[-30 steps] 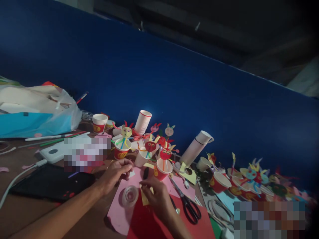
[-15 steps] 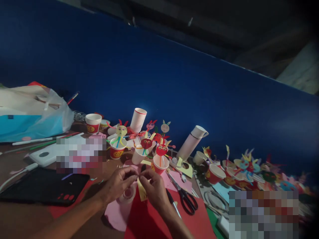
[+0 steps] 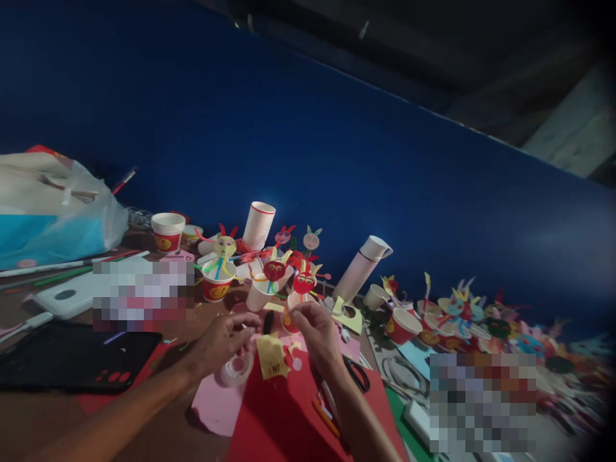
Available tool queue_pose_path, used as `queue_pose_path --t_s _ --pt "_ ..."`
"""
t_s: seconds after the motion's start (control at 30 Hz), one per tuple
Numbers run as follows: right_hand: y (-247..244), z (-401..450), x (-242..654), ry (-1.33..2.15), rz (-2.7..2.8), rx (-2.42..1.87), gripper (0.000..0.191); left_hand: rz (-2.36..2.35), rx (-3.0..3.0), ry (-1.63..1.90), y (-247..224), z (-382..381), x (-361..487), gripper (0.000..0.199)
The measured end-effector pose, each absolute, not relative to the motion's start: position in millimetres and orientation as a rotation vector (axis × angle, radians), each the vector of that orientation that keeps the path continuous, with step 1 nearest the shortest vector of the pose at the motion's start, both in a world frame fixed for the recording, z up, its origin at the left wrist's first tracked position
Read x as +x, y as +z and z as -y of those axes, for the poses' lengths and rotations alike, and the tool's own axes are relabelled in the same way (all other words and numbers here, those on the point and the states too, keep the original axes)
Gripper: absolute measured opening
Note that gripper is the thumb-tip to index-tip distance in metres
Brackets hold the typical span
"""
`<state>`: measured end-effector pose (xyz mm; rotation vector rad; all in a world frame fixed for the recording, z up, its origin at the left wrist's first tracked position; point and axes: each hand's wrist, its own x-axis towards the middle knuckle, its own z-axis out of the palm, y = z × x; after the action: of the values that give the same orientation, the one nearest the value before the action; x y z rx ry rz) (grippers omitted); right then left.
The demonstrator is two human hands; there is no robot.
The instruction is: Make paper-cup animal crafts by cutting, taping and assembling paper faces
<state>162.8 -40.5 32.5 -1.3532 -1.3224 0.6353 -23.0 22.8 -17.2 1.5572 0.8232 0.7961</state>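
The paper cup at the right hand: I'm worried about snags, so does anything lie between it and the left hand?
Yes: a small black object lies between the left hand and the paper cup. Nothing visible stands between the right hand and the paper cup.

Dim light leaves the blue wall (image 3: 308, 141) shadowy, with blur and stretching toward the right edge.

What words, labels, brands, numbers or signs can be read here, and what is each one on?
No text reads clearly.
Yellow paper piece: small dark marks, too blurred to read.
Red-and-white paper cup: yellow emblem, too small to read.
Stacked paper cups: similar yellow emblem, equally unreadable.
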Motion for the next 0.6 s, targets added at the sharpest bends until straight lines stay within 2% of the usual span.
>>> queue_pose_path --t_s 0.23,0.37,0.6 --pt "40.1 42.6 176.9 0.603 1.251 -1.281 0.017 -0.732 2.148 0.577 8.8 -15.0 -4.8 0.019" --pt "42.2 43.2 174.8 0.632 1.235 -1.222 0.016 -0.718 2.343 0.446 -1.1 -4.4 14.7 0.016" --pt "51.3 49.4 173.2 0.718 1.2 -1.163 0.023 -0.809 2.396 0.449 -24.5 -1.2 26.2 0.015"
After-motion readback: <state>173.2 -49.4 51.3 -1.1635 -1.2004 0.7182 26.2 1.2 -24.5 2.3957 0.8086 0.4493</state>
